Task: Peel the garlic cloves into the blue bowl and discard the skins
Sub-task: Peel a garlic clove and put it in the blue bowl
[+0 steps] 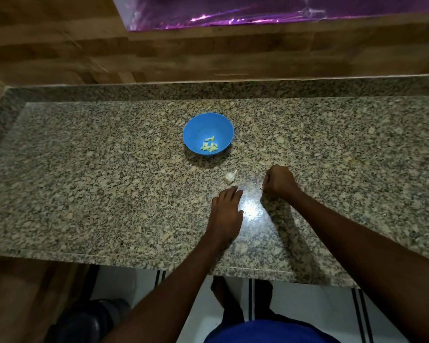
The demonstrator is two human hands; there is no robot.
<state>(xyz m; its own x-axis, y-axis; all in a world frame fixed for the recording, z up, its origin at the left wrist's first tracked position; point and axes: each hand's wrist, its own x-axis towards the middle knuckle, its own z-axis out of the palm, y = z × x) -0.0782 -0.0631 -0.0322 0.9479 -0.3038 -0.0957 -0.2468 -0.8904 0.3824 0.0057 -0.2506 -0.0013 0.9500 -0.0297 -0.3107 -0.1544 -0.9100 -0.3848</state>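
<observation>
Cloves (210, 146) in bowl (201, 125), garlic head (229, 176) before it.

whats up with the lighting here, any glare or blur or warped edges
Head view: dim overall, with one bright glare patch on the granite counter between the left hand and right hand; the blue bowl casts a soft shadow toward the camera; the counter's edges bow from wide-angle distortion; the wooden wall behind looks smeared.

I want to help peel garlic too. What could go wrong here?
The garlic piece lies loose on the speckled counter, where pale skins could be hard to spot and get left behind. The right hand is curled shut; whatever it holds, if anything, is hidden and might drop. The blue bowl with peeled cloves stands beyond both hands, so a reaching left hand could knock it.
</observation>
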